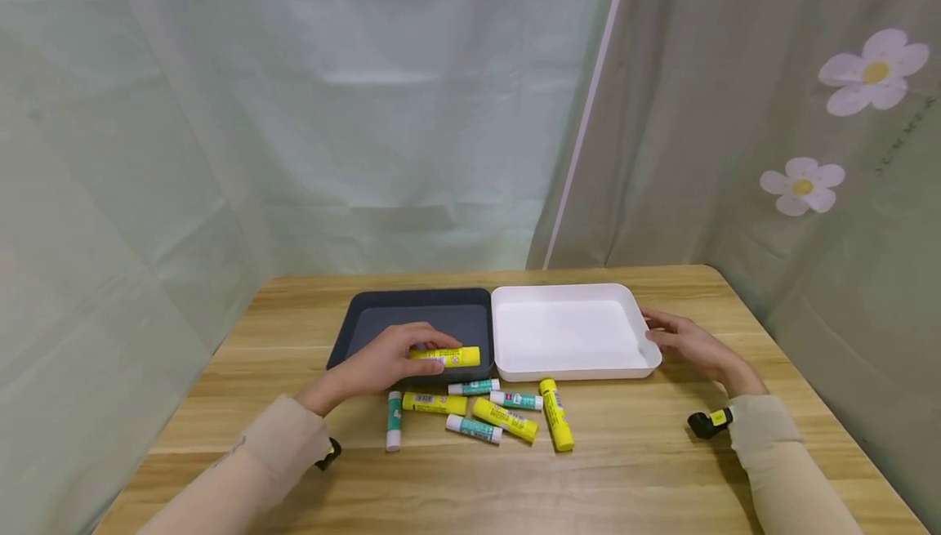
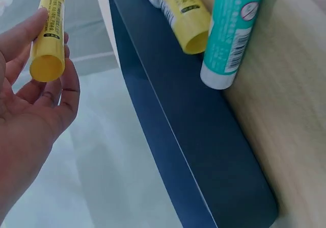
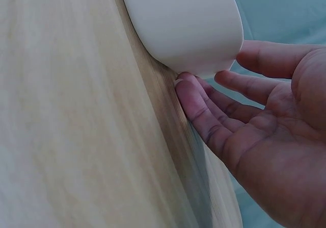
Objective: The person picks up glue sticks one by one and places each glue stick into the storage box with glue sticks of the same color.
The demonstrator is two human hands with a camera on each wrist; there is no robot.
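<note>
My left hand [image 1: 378, 362] pinches a yellow glue stick [image 1: 463, 356] between thumb and fingers, above the front part of the dark tray [image 1: 441, 318]. In the left wrist view, thumb and fingertips meet on either side of that yellow glue stick [image 2: 48, 44], its capless-looking round end facing the camera. At the far right my right hand [image 1: 694, 347] reaches to the white tray [image 1: 573, 331]. The right wrist view has its relaxed fingers [image 3: 191, 98] touching the tray's rounded corner.
In front of the trays lie several glue sticks, some yellow like this one [image 1: 556, 414], others teal and white like this one [image 1: 394, 421]. The wooden table [image 1: 470, 490] carries everything. Pale curtains [image 1: 412, 110] hang behind and at the sides.
</note>
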